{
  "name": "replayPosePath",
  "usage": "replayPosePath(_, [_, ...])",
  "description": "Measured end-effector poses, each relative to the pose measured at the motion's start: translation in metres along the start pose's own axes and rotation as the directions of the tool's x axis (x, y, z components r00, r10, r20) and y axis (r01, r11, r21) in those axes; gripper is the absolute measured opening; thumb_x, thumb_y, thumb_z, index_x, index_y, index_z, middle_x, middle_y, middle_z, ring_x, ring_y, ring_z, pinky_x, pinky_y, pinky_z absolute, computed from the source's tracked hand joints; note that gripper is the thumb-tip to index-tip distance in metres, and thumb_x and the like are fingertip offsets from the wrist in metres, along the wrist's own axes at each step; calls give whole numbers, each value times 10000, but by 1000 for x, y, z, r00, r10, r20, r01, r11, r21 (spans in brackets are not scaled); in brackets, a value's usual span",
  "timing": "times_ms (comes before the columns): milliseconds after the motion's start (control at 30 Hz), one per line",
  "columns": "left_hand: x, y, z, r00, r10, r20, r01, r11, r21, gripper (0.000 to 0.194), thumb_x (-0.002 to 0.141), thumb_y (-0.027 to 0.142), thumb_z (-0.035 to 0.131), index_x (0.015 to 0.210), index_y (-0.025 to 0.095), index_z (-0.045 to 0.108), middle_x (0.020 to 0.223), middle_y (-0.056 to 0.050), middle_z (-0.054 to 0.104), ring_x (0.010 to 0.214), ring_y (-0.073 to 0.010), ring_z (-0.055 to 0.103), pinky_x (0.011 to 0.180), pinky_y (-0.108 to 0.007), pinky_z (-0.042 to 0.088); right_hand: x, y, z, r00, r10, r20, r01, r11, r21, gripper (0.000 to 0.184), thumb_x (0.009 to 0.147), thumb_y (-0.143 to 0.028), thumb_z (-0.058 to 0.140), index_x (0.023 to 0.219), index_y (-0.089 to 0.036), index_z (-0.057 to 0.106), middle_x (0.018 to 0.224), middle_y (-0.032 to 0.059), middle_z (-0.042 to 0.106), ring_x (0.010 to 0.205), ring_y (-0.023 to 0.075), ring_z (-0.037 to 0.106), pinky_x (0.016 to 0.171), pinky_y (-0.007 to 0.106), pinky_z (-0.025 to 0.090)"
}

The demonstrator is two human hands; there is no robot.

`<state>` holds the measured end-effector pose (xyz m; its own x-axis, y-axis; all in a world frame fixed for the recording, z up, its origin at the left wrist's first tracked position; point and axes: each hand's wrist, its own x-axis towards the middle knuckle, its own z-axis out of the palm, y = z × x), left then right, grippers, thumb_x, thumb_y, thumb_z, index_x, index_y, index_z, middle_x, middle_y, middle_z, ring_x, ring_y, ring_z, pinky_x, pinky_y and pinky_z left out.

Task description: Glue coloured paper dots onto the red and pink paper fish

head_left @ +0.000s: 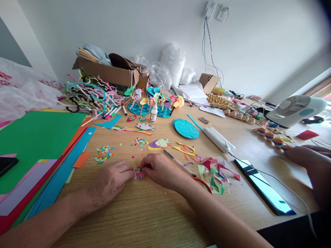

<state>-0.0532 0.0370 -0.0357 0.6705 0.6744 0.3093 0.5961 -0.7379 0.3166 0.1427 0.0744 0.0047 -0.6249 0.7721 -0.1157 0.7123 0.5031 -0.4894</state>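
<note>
A small pink paper fish (139,175) with coloured patches lies on the table between my hands. My left hand (110,182) is closed, its fingertips pressing the fish's left edge. Over the right edge, my right hand (161,170) is closed in a pinch; its fingertips partly hide the fish, and any tiny piece in them is hidden. Beyond the hands are a heap of small paper bits (104,154), a pile of coloured dots (141,141), and purple and pale green paper fish (162,143). Behind my right wrist lies a pen (179,163).
Coloured paper sheets (38,137) are stacked at left. Paper scraps (214,174), red-handled scissors (203,184) partly under my forearm, and a phone (263,186) lie right. A glue bottle (153,113) stands farther back. Another person's hand (307,156) is at far right.
</note>
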Motion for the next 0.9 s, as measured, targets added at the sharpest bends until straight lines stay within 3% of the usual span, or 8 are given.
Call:
replayPosePath(300, [1,0,0,999,32,17,-33,999,18,288,947,177,347,914,156,633,862,-64,627,803,-195,569,693,-299,478,-5,1,-2,997,20,-78,-17,999,34,242,749,-95,494,819,-173,712,816,30,676,733,117,570,671,202,394])
replayPosePath(467, [3,1,-1,999,52,-3,-52,998,33,335,964,202,310,888,158,633,869,-65,637,819,-191,575,710,-299,481,-10,-2,2,999,1,-35,1,998,64,232,766,-117,526,872,-175,724,833,35,677,748,119,577,671,198,398])
replayPosePath(900, [2,1,2,999,50,3,-50,997,52,352,971,236,290,868,162,618,883,-64,635,816,-199,573,689,-310,480,-6,2,13,997,-33,-72,37,998,48,248,760,-96,503,825,-180,727,778,33,657,697,118,561,634,201,382])
